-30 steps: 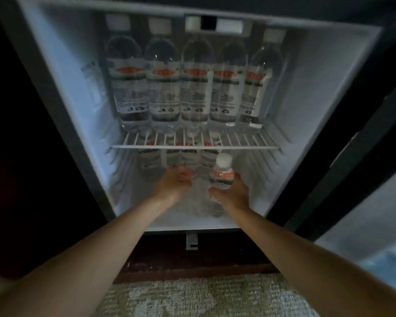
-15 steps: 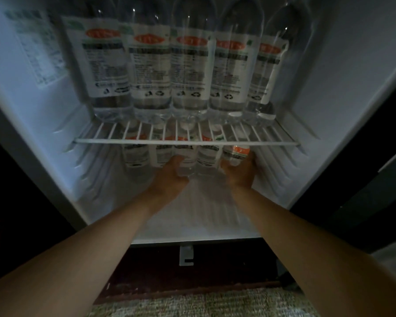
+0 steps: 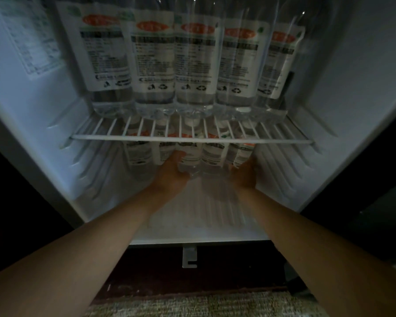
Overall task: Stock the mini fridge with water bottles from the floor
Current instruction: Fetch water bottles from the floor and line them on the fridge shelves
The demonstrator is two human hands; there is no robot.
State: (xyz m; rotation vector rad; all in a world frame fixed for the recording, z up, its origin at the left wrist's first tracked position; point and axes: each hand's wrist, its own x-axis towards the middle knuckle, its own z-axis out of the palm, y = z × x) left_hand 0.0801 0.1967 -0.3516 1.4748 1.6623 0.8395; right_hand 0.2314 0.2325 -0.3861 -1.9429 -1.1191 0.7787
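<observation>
I see clear, glossy plastic on the tall water bottles (image 3: 194, 65), each wrapped in a smooth printed label. The wire shelf (image 3: 192, 139) under them looks like white-coated metal. The mini fridge (image 3: 44, 124) lining reads as smooth white plastic with moulded ribs, and a paper-like sticker (image 3: 30, 35) lies on its left wall. The carpet (image 3: 204, 304) below looks rough and woven.

Both hands (image 3: 173, 173) (image 3: 245, 173) on lower-shelf bottles (image 3: 190, 156) (five bottles (image 3: 193, 62) above).
</observation>
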